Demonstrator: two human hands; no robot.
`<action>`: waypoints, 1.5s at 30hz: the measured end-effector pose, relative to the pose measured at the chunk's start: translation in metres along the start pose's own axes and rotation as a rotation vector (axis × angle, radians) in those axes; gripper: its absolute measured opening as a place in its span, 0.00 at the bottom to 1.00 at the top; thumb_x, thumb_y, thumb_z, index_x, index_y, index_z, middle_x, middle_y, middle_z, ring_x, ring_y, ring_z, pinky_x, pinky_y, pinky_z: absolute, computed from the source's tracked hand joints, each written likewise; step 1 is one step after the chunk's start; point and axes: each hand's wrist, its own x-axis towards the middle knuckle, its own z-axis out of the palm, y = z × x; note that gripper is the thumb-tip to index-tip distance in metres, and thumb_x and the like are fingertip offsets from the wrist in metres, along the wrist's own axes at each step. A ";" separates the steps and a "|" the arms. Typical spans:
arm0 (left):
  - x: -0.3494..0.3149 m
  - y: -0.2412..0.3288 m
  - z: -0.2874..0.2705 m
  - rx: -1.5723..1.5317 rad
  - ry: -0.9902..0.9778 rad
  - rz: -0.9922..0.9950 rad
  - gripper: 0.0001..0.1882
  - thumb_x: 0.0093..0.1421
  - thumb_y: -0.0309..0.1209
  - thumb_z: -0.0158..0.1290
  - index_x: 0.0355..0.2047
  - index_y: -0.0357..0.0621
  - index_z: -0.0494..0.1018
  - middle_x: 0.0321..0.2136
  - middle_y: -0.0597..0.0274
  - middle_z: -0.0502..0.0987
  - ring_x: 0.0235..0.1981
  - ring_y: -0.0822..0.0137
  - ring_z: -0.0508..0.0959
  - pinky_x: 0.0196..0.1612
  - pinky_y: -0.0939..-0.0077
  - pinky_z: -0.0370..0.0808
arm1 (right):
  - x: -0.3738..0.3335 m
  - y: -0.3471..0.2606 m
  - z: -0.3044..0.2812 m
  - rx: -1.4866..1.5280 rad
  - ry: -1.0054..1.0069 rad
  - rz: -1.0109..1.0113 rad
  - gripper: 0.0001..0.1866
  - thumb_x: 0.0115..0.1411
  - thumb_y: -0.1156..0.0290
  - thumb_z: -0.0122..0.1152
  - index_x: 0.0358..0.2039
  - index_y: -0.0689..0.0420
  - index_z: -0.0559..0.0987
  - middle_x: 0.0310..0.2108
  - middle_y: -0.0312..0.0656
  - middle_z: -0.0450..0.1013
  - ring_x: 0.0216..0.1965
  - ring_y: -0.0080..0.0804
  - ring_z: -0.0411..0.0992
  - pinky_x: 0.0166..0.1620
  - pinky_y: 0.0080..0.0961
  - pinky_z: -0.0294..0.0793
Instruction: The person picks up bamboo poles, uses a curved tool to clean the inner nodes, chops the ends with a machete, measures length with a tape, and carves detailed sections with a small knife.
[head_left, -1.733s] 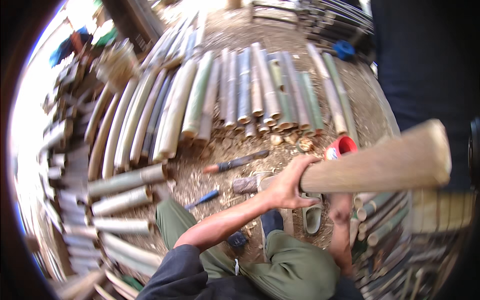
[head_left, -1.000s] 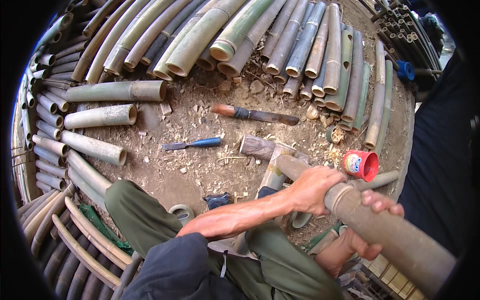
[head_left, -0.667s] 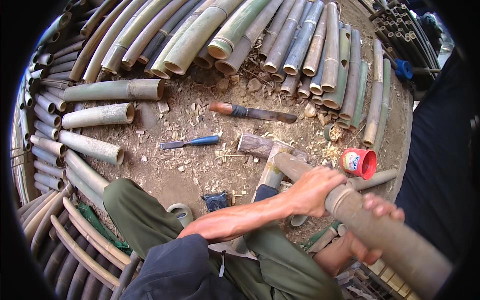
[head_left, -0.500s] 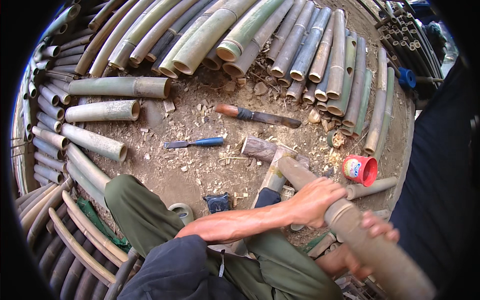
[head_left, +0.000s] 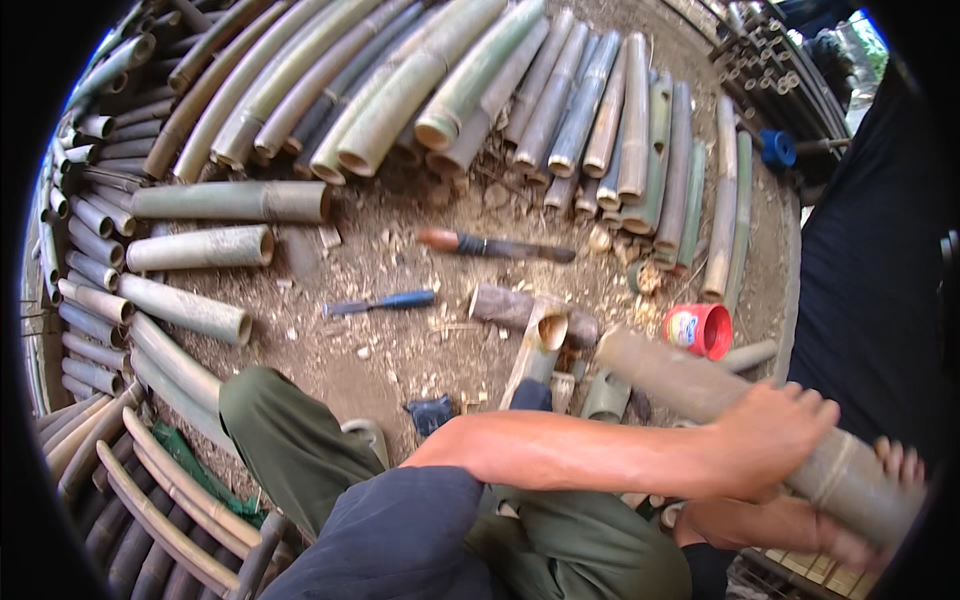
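A thick bamboo tube (head_left: 690,385) is held slantwise over the ground on my right, its near end reaching the right rim of the view. My left hand (head_left: 780,435), its forearm crossing my lap, is wrapped over the tube's middle. Farther along it, my right hand (head_left: 860,535) grips from beneath; its fingertips show past the tube's far side and the rest is blurred. Left of the tube, a narrower piece of bamboo (head_left: 535,355) leans on a short log (head_left: 515,308). The bamboo tube's far end is apart from both.
A knife (head_left: 500,247) with a wooden handle and a blue-handled chisel (head_left: 385,302) lie among wood chips. A red plastic tub (head_left: 712,332) lies on its side beyond the tube. Bamboo lengths (head_left: 430,85) are ranged around the back and left. Dark cloth (head_left: 870,270) hangs at right.
Both my hands have carried the bamboo tube to the right, its far end coming away from the leaning bamboo and log. The view has shifted slightly.
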 end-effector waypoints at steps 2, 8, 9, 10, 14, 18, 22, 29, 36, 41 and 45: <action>-0.023 -0.042 0.034 -0.136 0.130 0.025 0.42 0.38 0.32 0.68 0.55 0.39 0.65 0.43 0.50 0.77 0.50 0.47 0.76 0.50 0.57 0.75 | 0.011 0.026 0.043 0.140 0.204 0.228 0.53 0.59 0.31 0.38 0.61 0.75 0.61 0.55 0.59 0.68 0.58 0.47 0.66 0.62 0.40 0.62; -0.161 -0.151 -0.013 -0.101 -0.064 -0.776 0.50 0.39 0.39 0.65 0.61 0.32 0.56 0.46 0.33 0.75 0.45 0.43 0.79 0.52 0.54 0.76 | -0.010 0.162 0.211 -0.071 -0.451 0.541 0.32 0.64 0.52 0.52 0.59 0.64 0.68 0.55 0.49 0.68 0.57 0.40 0.66 0.61 0.34 0.63; -0.164 -0.164 -0.017 -0.042 -0.001 -0.896 0.51 0.39 0.40 0.65 0.60 0.28 0.55 0.48 0.33 0.73 0.44 0.43 0.79 0.51 0.53 0.78 | -0.040 0.154 0.234 -0.093 -0.610 0.492 0.32 0.63 0.53 0.55 0.60 0.64 0.67 0.56 0.50 0.66 0.58 0.41 0.65 0.61 0.35 0.64; -0.165 -0.170 -0.027 -0.085 0.096 -0.990 0.50 0.39 0.40 0.65 0.59 0.28 0.56 0.48 0.35 0.73 0.43 0.45 0.79 0.49 0.54 0.79 | -0.078 0.148 0.254 -0.073 -0.724 0.477 0.33 0.62 0.54 0.59 0.61 0.63 0.67 0.58 0.50 0.64 0.59 0.42 0.65 0.61 0.36 0.65; -0.162 -0.235 -0.078 -0.019 0.353 -1.177 0.45 0.41 0.36 0.67 0.56 0.29 0.57 0.45 0.40 0.73 0.39 0.53 0.80 0.42 0.57 0.84 | -0.239 0.139 0.270 -0.140 -0.762 0.690 0.38 0.60 0.53 0.63 0.64 0.62 0.62 0.59 0.59 0.62 0.63 0.55 0.60 0.65 0.43 0.61; -0.139 -0.290 -0.121 0.254 0.369 -1.125 0.45 0.44 0.35 0.67 0.59 0.32 0.56 0.49 0.36 0.73 0.46 0.51 0.79 0.46 0.59 0.82 | -0.410 0.125 0.215 -0.330 -0.671 0.972 0.40 0.59 0.52 0.62 0.64 0.64 0.62 0.56 0.64 0.62 0.58 0.61 0.63 0.61 0.45 0.63; -0.152 -0.302 -0.139 0.323 0.733 -0.828 0.40 0.51 0.36 0.65 0.60 0.32 0.60 0.51 0.42 0.74 0.47 0.56 0.79 0.50 0.65 0.77 | -0.484 0.062 0.217 -0.489 -0.744 1.102 0.39 0.58 0.51 0.63 0.61 0.65 0.64 0.51 0.56 0.66 0.54 0.56 0.67 0.54 0.45 0.68; -0.255 -0.251 -0.001 0.441 0.670 -1.155 0.25 0.58 0.46 0.57 0.41 0.32 0.76 0.37 0.42 0.80 0.39 0.54 0.80 0.48 0.61 0.73 | -0.528 0.094 0.218 -0.642 -0.728 1.102 0.38 0.58 0.53 0.62 0.61 0.65 0.65 0.51 0.56 0.67 0.53 0.54 0.68 0.54 0.44 0.69; -0.333 -0.211 0.110 0.112 0.411 -1.351 0.50 0.47 0.63 0.63 0.51 0.23 0.70 0.44 0.34 0.78 0.48 0.49 0.79 0.52 0.61 0.74 | -0.528 0.134 0.215 -0.648 -0.753 1.094 0.37 0.58 0.54 0.62 0.61 0.65 0.65 0.50 0.55 0.68 0.52 0.53 0.68 0.53 0.43 0.69; -0.317 -0.204 0.122 -0.060 0.315 -1.290 0.48 0.42 0.50 0.72 0.54 0.27 0.65 0.44 0.45 0.78 0.42 0.57 0.80 0.45 0.63 0.78 | -0.521 0.158 0.206 -0.623 -0.745 1.115 0.36 0.59 0.55 0.62 0.61 0.64 0.66 0.50 0.55 0.68 0.51 0.53 0.69 0.53 0.42 0.70; -0.261 -0.199 0.086 -0.548 0.445 -1.190 0.38 0.51 0.44 0.63 0.56 0.33 0.64 0.41 0.53 0.73 0.41 0.59 0.75 0.46 0.62 0.76 | -0.526 0.180 0.196 -0.628 -0.749 1.146 0.35 0.59 0.55 0.62 0.61 0.64 0.66 0.49 0.55 0.69 0.51 0.52 0.69 0.53 0.42 0.70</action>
